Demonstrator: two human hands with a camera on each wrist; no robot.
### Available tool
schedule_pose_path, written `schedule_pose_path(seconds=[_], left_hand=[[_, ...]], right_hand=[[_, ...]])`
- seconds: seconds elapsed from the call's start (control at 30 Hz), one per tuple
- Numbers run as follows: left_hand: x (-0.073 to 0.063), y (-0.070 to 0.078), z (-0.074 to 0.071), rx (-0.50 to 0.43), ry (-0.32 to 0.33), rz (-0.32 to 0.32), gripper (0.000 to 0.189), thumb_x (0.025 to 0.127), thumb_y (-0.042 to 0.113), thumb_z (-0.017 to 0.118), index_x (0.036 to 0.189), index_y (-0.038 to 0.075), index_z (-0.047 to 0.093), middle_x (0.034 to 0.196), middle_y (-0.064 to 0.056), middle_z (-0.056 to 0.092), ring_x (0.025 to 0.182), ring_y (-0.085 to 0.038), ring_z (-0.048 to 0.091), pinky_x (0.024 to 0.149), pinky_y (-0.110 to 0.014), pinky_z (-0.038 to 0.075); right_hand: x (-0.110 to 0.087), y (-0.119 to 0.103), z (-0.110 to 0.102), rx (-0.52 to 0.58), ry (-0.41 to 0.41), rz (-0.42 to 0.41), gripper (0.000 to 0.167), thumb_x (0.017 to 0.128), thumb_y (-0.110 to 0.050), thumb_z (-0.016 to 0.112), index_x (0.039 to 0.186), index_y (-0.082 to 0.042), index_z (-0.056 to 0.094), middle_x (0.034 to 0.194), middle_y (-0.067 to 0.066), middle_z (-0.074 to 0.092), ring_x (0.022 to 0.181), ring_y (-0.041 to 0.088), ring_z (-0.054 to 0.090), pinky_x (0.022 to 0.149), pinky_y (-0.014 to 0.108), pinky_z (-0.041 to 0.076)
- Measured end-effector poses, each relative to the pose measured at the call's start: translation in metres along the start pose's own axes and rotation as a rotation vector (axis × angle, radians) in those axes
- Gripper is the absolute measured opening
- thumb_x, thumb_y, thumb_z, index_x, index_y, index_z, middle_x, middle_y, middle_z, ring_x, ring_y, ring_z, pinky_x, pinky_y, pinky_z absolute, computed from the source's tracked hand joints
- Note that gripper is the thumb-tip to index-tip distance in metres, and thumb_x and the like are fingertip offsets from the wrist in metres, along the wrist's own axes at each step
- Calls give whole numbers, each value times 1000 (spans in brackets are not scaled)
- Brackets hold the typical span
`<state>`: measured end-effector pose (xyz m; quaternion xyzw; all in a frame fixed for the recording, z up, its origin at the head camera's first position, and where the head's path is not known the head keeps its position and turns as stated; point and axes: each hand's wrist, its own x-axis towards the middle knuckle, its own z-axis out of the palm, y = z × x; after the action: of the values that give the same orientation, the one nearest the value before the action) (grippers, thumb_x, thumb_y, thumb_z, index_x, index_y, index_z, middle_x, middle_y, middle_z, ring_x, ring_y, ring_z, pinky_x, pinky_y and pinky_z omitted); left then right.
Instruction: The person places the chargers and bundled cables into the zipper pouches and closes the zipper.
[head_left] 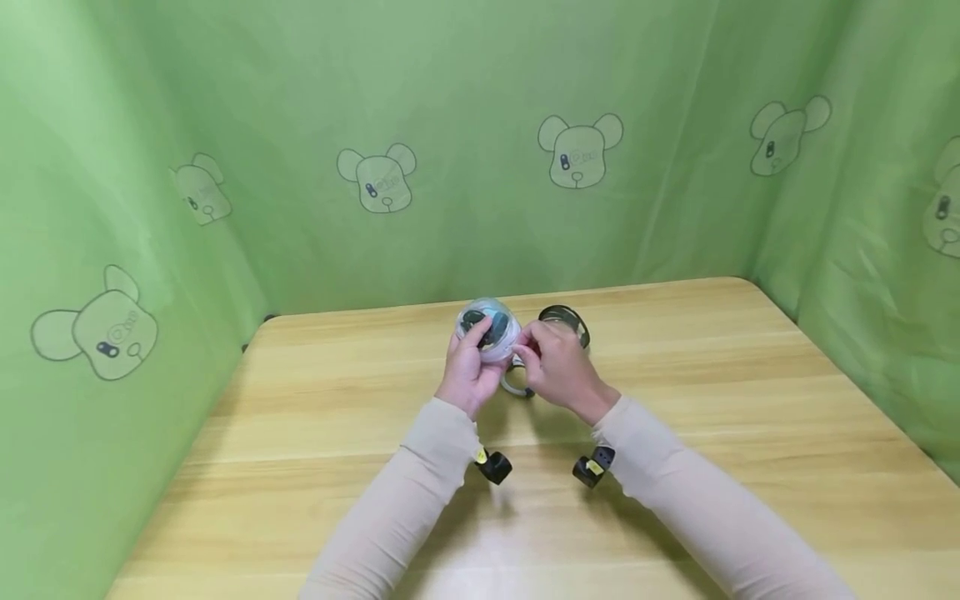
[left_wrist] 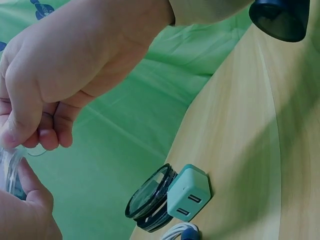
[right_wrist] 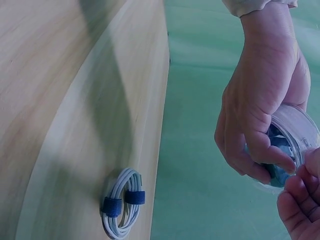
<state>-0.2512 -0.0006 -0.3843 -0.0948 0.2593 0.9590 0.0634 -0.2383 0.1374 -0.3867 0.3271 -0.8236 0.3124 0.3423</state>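
In the head view my left hand (head_left: 471,371) grips a round clear case (head_left: 507,344), with its thumb across the face. Dark and teal things show through the clear material. My right hand (head_left: 558,367) has thumb and forefinger pinched together at the right edge of the case. A thin curved line hangs by those fingertips in the left wrist view. There the right hand (left_wrist: 75,65) covers much of the upper left, with the left hand (left_wrist: 27,215) below it. The right wrist view has the left hand (right_wrist: 262,95) curled around the clear case (right_wrist: 300,127).
On the table (head_left: 337,433), a coiled white cable (right_wrist: 118,210) with blue ties lies below the hands. Beyond them are a round dark-rimmed case (left_wrist: 150,195) and a mint two-port USB charger (left_wrist: 189,194). Green curtains (head_left: 465,83) surround the table's back and sides.
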Motion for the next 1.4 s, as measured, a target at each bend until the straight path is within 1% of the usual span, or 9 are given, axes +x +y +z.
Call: schedule_pose_path(seconds=[0.23, 0.47, 0.67, 0.77, 1.03, 1.23, 1.4], left_hand=[[-1, 3, -2, 14, -23, 10, 48, 96, 4, 54, 139, 18, 37, 140, -16, 42, 125, -35, 45, 96, -43, 47], [-3, 7, -3, 34, -32, 14, 51, 96, 5, 55, 141, 18, 36, 141, -17, 41, 123, -35, 46, 88, -38, 52], [-3, 11, -5, 38, -19, 0, 56, 95, 5, 57, 144, 20, 35, 141, -17, 39, 124, -34, 46, 93, -39, 50], [-4, 12, -5, 41, -27, -4, 57, 95, 5, 56, 145, 20, 34, 141, -17, 38, 125, -34, 45, 95, -40, 49], [-4, 11, -3, 62, -50, 4, 52, 95, 4, 55, 142, 19, 39, 139, -17, 41, 118, -31, 49, 84, -34, 53], [-6, 10, -4, 67, -44, -7, 54, 95, 4, 55, 144, 20, 37, 140, -16, 40, 120, -32, 48, 87, -35, 52], [-7, 9, -6, 68, -48, -29, 56, 94, 3, 55, 145, 21, 37, 141, -16, 39, 121, -32, 47, 90, -35, 51]], right_hand=[[3, -3, -1, 3, -9, -20, 12, 77, 1, 70, 79, -2, 59, 70, 6, 58, 63, 22, 53, 62, 39, 48], [6, -4, -2, 7, -4, -21, 12, 77, 4, 71, 80, 0, 60, 71, 8, 59, 64, 24, 54, 61, 39, 49], [8, -3, -5, 19, -13, 1, 12, 79, 4, 70, 80, -1, 59, 71, 7, 58, 63, 22, 54, 58, 35, 50], [9, -3, -7, 22, -21, 9, 12, 80, 4, 69, 80, -1, 58, 71, 7, 58, 63, 21, 54, 57, 33, 50], [10, -4, -11, 24, -29, 28, 11, 81, 4, 69, 80, 0, 58, 72, 8, 58, 63, 21, 54, 56, 33, 51], [8, -3, -12, 29, -44, 51, 11, 82, 4, 68, 81, -1, 58, 72, 7, 58, 64, 20, 54, 57, 32, 51], [5, -3, -12, 31, -40, 57, 11, 81, 5, 69, 80, 0, 59, 71, 7, 58, 63, 21, 54, 57, 31, 51]])
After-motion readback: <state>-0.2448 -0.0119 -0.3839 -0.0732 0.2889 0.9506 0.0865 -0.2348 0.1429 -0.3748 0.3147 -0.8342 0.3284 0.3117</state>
